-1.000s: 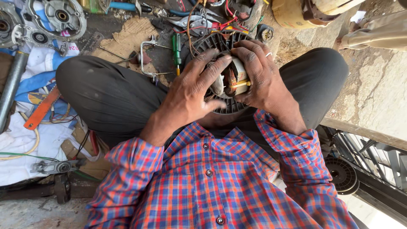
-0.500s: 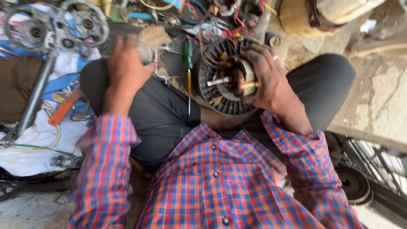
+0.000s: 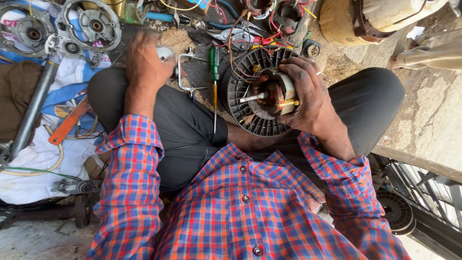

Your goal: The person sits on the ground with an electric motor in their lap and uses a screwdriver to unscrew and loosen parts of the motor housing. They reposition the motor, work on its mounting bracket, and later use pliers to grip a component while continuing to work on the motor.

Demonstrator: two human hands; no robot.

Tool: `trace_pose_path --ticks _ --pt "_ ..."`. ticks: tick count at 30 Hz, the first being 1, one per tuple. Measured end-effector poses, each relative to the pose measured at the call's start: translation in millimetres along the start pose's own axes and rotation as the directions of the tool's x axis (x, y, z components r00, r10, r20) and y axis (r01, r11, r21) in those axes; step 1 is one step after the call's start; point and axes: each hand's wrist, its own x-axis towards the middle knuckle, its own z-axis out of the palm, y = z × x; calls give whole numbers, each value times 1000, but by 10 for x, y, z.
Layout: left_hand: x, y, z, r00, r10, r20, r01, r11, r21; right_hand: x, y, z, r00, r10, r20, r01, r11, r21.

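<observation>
Right hand (image 3: 308, 96) fingers clasped round finned motor core (image 3: 257, 94), steadying it on lap; left hand (image 3: 144, 60) curled over small metal part (image 3: 166, 52).

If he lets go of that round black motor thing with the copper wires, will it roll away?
The round black finned motor part would probably roll on its circular rim. It likely feels heavy, given its copper windings. Its loose wires look floppy.

Bright daylight, soft shadows, slight edge distortion
</observation>
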Motion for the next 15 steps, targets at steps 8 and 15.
trace_pose_path --ticks 8,15 --pt "-51 331 85 944 -67 322 24 991 134 -127 59 67 996 59 -66 -54 995 79" --pt "-56 411 -36 998 -18 55 22 997 -73 -189 -19 99 959 244 -147 -129 832 539"
